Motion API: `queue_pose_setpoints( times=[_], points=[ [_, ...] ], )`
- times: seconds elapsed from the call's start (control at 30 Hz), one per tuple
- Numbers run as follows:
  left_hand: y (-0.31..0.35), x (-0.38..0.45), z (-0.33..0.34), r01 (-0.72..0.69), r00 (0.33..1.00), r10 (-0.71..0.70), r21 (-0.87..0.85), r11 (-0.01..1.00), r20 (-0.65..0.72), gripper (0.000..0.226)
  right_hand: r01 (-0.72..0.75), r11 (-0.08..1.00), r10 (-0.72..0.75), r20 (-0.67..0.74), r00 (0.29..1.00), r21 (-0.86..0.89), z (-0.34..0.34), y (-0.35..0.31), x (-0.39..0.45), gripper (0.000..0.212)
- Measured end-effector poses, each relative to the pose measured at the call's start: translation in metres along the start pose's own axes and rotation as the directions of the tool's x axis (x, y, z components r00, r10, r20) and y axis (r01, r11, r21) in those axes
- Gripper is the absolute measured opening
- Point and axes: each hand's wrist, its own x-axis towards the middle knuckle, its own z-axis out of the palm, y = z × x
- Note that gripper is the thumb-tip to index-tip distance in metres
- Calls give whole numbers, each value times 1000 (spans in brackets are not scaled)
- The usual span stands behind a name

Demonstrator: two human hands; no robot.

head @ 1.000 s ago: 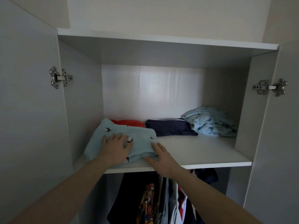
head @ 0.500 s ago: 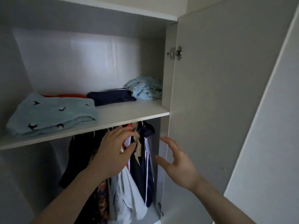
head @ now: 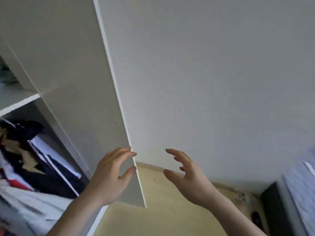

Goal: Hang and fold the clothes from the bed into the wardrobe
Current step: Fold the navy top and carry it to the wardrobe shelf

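The view has swung right, past the wardrobe's open right door (head: 76,82), whose white edge runs down the middle. My left hand (head: 109,178) is in front of the door's inner face, fingers loosely spread, fingertips and thumb tip at the door's edge, holding nothing. My right hand (head: 189,178) hovers right of that edge, fingers spread and slightly bent, empty. Hanging clothes (head: 34,159), dark navy, white and red, show blurred at the lower left under the shelf (head: 18,103). A bit of pale blue folded fabric (head: 6,77) lies on the shelf at the far left.
A plain white wall (head: 213,74) fills the right and top. Yellowish floor (head: 162,210) lies below the door. At the lower right there is a dark furniture edge (head: 272,201) and pale bedding (head: 303,184), blurred.
Both hands left the folded light blue shirt on the shelf. My head turned right, and the hands now flank the right door's edge.
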Motion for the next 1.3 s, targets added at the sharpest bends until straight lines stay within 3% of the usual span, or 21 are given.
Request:
queue_pose_setpoints(
  times=[0.23, 0.5, 0.9, 1.3],
  points=[
    [84, 2, 89, -255, 920, 284, -137, 957, 272, 40, -297, 955, 286, -301, 910, 8, -47, 48, -131, 56],
    [247, -34, 159, -496, 719, 565, -271, 825, 406, 37, -460, 884, 423, -572, 703, 87, -130, 77, -302, 49],
    [514, -145, 295, -648, 438, 769, -429, 629, 466, 41, -586, 781, 538, -706, 460, 214, -278, 154, -566, 45],
    [693, -164, 408, -704, 249, 817, -483, 521, 520, 44, -611, 749, 534, -779, 329, 255, -396, 218, -687, 44]
  ],
)
